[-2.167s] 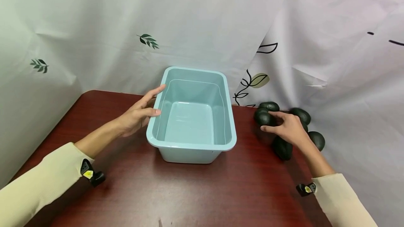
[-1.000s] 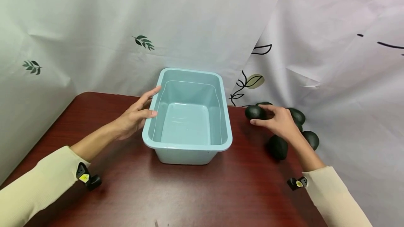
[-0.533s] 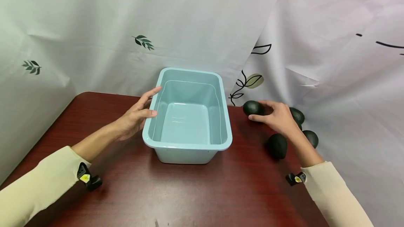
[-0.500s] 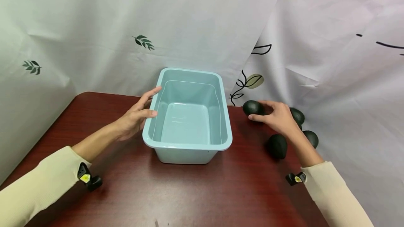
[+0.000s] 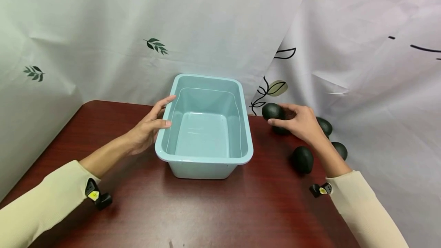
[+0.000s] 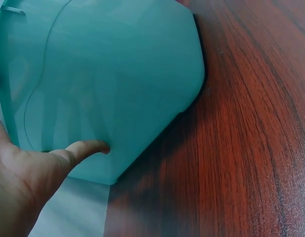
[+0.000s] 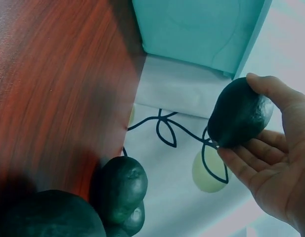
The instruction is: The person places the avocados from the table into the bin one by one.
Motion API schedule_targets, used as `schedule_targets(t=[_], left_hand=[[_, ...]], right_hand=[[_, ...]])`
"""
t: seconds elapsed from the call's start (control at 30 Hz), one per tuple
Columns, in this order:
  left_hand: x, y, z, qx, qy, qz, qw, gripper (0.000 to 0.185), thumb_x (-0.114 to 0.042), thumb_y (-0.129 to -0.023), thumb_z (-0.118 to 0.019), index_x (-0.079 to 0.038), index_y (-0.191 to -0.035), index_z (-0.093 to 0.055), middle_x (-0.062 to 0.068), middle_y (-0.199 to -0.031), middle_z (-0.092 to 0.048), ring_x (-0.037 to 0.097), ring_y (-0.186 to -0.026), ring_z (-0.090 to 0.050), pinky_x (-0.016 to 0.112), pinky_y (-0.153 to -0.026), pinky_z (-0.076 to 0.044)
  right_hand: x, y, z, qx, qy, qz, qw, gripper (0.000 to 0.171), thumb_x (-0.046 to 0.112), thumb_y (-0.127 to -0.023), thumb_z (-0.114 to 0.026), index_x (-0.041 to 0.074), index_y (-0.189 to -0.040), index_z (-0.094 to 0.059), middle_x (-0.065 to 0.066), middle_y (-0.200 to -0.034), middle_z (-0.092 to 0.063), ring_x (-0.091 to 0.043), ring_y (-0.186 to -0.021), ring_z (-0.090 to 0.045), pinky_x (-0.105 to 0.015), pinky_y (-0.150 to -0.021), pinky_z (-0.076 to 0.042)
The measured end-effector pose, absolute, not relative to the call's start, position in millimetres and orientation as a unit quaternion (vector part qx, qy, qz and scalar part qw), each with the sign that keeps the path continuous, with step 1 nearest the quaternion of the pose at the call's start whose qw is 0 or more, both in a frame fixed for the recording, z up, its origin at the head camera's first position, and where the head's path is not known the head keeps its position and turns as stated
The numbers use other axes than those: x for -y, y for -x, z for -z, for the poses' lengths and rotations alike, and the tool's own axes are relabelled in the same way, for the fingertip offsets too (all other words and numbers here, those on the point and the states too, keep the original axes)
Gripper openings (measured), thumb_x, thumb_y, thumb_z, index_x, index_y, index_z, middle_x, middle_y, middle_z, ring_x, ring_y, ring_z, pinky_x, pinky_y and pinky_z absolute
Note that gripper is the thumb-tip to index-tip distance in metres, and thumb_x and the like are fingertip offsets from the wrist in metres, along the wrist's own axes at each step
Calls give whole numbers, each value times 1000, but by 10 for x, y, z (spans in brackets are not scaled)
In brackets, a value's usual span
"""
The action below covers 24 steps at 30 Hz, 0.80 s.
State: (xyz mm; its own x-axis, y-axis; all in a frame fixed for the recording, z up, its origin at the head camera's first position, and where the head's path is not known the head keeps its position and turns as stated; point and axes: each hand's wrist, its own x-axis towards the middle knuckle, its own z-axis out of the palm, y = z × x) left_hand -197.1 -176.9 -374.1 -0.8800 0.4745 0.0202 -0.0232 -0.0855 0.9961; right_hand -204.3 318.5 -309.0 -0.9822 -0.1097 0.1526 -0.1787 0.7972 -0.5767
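Here's the right hand (image 5: 302, 123), thumb opposite fingers round an avocado (image 5: 273, 111), held up right of the tub (image 5: 204, 168); left hand (image 5: 144, 130) grips the tub's left rim, likely steadying it.

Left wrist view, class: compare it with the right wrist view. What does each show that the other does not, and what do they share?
Only the left wrist view: the person's left hand, at the blue-green rectangular plastic tub.

Only the right wrist view: the right hand holding a dark green oval avocado, more dark green avocados, and a pale cloth with black-outlined leaves.

Both share: the tub and the reddish-brown wood-grain table.
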Motion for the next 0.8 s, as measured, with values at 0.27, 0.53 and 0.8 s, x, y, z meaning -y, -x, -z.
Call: schedule_targets(t=[0.27, 0.53, 0.8], left_hand=[[1765, 1981, 3747, -658, -171, -712, 176, 83, -16, -103, -53, -46, -174, -23, 3, -165, -26, 23, -130, -63, 48, -101, -64], [1769, 1995, 3769, -657, -171, -712, 181, 81, -17, -103, -54, -47, -172, -23, 4, -163, -27, 25, -132, -61, 48, -103, -63], [1751, 1995, 3774, -652, -178, -715, 178, 81, -18, -103, -53, -46, -172, -23, 5, -161, -28, 25, -132, -61, 47, -102, -64]], right_hand=[[-3130, 2045, 3027, 950, -88, -290, 76, 74, 59, -88, -93, 19, -149, -75, -9, -131, -84, -25, -109, -81, -42, -96, -59], [-3082, 2027, 2967, 949, -94, -291, 81, 76, 56, -88, -94, 18, -150, -74, -11, -131, -84, -26, -110, -82, -36, -93, -58], [-3009, 1981, 2908, 945, -89, -304, 79, 76, 56, -85, -96, 21, -149, -75, -10, -137, -82, -26, -118, -83, -35, -98, -59]])
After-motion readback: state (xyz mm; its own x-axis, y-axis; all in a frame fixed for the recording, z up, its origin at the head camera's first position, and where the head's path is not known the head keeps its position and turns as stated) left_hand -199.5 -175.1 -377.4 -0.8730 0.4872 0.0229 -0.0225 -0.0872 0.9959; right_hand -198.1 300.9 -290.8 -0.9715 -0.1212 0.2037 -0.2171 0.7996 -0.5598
